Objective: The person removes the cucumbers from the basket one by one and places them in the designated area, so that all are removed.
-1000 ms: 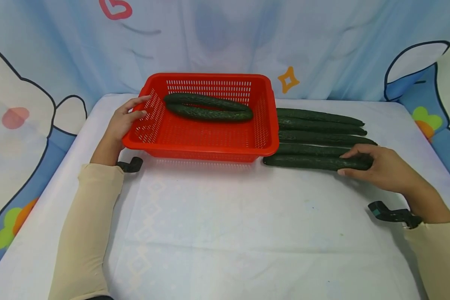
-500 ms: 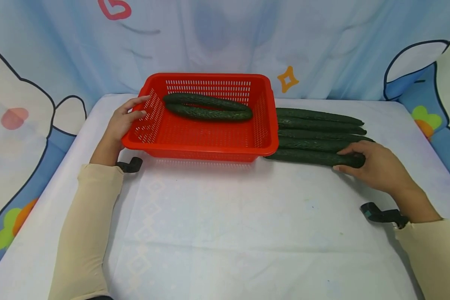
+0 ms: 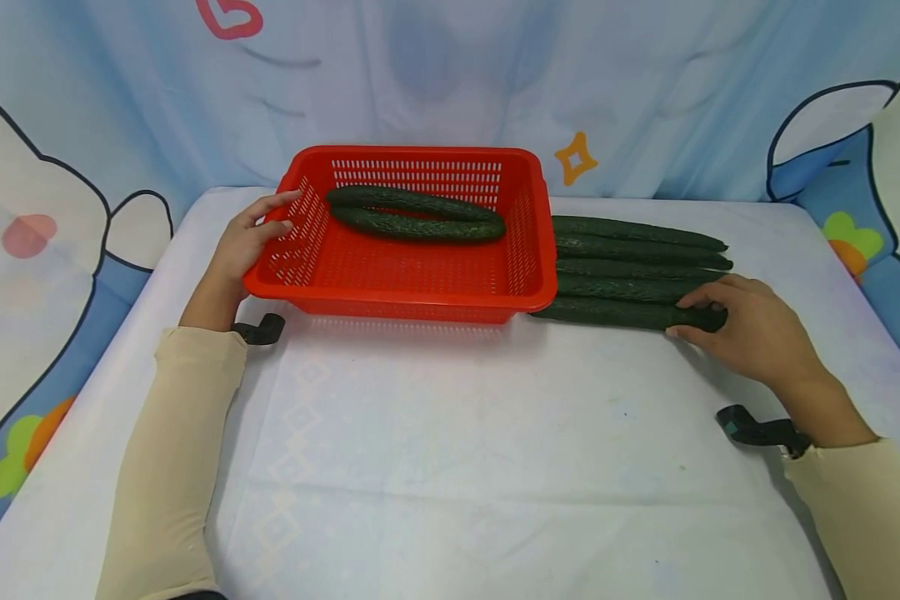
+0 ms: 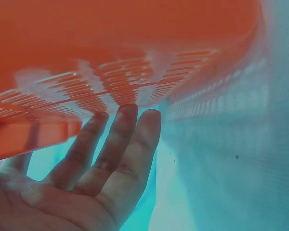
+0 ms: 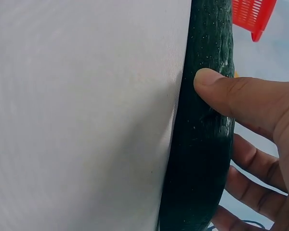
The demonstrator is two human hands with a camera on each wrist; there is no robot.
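Note:
In the head view, my left hand grips the left rim of a red perforated plastic basket, thumb and forefinger over the edge. The left wrist view shows its other fingers outside, against the slotted wall. Two dark green cucumbers lie in the basket, touching at their ends. To the right, several cucumbers lie side by side on the table, their left ends hidden by the basket. My right hand holds the right end of the front cucumber, thumb on its near side and fingers on its far side.
A white cloth covers the table, its front part stretching between my forearms. Behind the basket hangs a light blue printed curtain. Wrist cameras are strapped to both arms.
My right hand has moved slightly left with the front cucumber, whose left end has slid behind the basket's corner. The left hand and basket have stayed in place.

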